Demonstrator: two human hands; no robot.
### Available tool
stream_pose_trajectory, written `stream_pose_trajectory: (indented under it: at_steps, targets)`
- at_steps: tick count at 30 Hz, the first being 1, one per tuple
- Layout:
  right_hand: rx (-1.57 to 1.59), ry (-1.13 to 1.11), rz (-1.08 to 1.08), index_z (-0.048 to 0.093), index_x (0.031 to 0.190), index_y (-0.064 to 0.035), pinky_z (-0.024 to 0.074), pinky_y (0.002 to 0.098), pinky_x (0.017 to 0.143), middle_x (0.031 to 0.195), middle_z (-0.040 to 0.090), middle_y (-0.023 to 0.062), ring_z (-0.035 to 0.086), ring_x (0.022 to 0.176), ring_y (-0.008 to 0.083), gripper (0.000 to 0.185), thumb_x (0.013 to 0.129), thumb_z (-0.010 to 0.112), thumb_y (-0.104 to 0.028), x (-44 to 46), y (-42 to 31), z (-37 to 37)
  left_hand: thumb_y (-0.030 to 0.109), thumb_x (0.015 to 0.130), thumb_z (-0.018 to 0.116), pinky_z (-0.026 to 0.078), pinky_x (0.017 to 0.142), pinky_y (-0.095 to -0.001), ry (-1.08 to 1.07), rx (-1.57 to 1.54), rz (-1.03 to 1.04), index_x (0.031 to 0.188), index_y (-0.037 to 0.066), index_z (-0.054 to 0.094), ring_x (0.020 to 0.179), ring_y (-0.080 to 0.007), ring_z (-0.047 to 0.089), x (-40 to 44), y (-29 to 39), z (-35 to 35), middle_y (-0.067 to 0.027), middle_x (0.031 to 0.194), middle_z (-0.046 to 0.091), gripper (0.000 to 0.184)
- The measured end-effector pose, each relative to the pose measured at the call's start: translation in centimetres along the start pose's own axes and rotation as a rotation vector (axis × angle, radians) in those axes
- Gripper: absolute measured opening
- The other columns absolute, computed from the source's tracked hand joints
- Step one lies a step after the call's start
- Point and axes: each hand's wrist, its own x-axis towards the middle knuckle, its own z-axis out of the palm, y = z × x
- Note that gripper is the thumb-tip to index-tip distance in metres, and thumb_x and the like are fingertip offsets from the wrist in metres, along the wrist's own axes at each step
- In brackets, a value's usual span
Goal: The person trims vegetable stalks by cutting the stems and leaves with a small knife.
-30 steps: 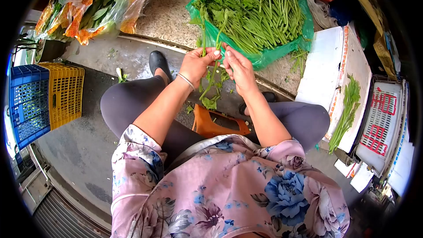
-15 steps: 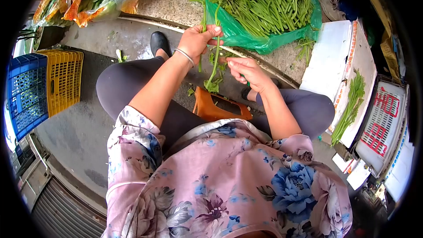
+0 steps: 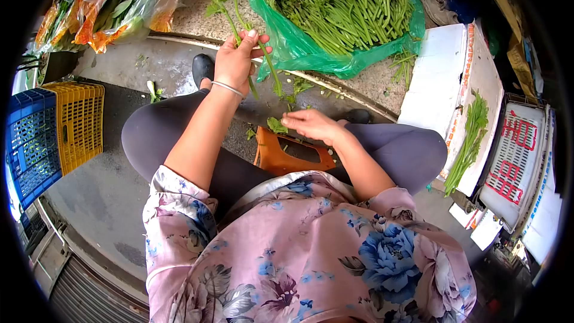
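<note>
My left hand [image 3: 239,63], with a bracelet at its wrist, pinches a few thin, celery-like green stalks [image 3: 234,23]. Their leafy tops point up and away, and the cut ends hang below my fingers. Lower and to the right, my right hand [image 3: 314,125] has its fingertips together at a loose green leaf [image 3: 277,125]. Whether anything else lies inside that palm is hidden. Beyond both hands, a green plastic bag [image 3: 335,67] lies open, full of similar stalks [image 3: 359,18].
An orange plastic stool [image 3: 278,154] stands between my legs. Leaf scraps [image 3: 302,85] litter the ground. Blue [image 3: 30,137] and yellow [image 3: 81,122] crates stand left. On the right, a bunch of greens [image 3: 469,143] rests on a white foam box [image 3: 433,78]. Wrapped greens [image 3: 125,6] lie at upper left.
My left hand has moved left and slightly down with the stalks. My right hand has moved down and left, and a leaf that was on a stalk's lower end is now off, at its fingertips.
</note>
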Motion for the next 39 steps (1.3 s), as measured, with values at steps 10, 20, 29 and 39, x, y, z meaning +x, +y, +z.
stream_pose_trajectory:
  at_steps: [10,20,29,39]
  targets:
    - [-0.587,0.851,-0.096,0.061,0.094,-0.0137,0.0438,0.0302,0.06,0.077,0.062,0.0033,0.059,0.062,0.0144,0.025,0.081,0.054,-0.034,12.0,-7.9,-16.3,0.022,0.09,0.041,0.032,0.04,-0.0197,0.076,-0.021,-0.032,0.092,0.012,0.039,0.064,-0.0131,0.059,0.5,-0.4,0.1,-0.0022,0.074,0.056,0.01]
    - [-0.455,0.838,-0.28,0.059,0.086,-0.003,0.0419,0.0289,0.063,0.08,0.061,0.0093,0.055,0.068,0.0167,0.023,0.079,0.059,-0.025,13.4,-5.7,-19.5,0.024,0.088,0.047,0.034,0.048,-0.0213,0.015,0.027,-0.101,0.1,0.008,0.051,0.06,-0.0075,0.051,0.8,-0.6,0.5,0.0023,0.071,0.052,0.02]
    - [0.488,0.544,-0.606,0.053,0.086,-0.0036,0.03,0.0154,0.04,0.081,0.058,0.003,0.042,0.052,0.0032,0.012,0.082,0.057,-0.014,0.5,-10.4,-9.9,0.021,0.084,0.054,0.034,0.048,-0.0197,-0.034,0.073,-0.105,0.098,0.009,0.055,0.061,-0.0068,0.051,0.0,-1.1,1.6,0.0007,0.079,0.057,0.018]
    - [0.651,0.362,-0.5,0.054,0.084,-0.0053,0.03,0.0164,0.037,0.07,0.053,-0.0013,0.048,0.051,0.0049,0.016,0.08,0.061,-0.019,-0.3,-7.2,-0.2,0.016,0.071,0.07,0.034,0.04,-0.0194,-0.12,0.056,-0.1,0.088,0.007,0.06,0.054,-0.0066,0.05,-1.5,-1.5,2.4,0.0014,0.068,0.058,0.021]
